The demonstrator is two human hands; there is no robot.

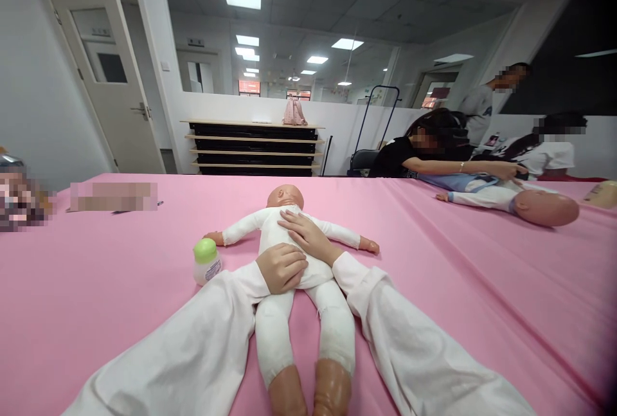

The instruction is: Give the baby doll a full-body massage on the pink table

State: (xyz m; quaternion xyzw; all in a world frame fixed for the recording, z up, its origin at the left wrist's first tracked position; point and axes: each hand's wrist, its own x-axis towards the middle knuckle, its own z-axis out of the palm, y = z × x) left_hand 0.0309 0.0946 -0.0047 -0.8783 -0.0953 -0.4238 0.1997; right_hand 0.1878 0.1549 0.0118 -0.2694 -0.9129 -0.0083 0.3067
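A baby doll (272,236) with a white cloth body lies stretched out on the pink table cover, its head away from me and its feet nearest. My left hand (282,268) rests on the doll's belly, fingers extended and pointing right. Higher up, my right hand (308,236) lies flat on the chest, its fingers reaching toward the upper left. Neither hand grips anything. Beside the doll's arm, left of my left sleeve, stands a small jar (207,263) with a green lid.
The pink cover (457,287) has creases on the right. Another doll (544,206) lies at the far right, with a person (393,157) reaching over it and other people behind. Shelves (250,139) stand beyond the table. A blurred object (113,197) lies at the left.
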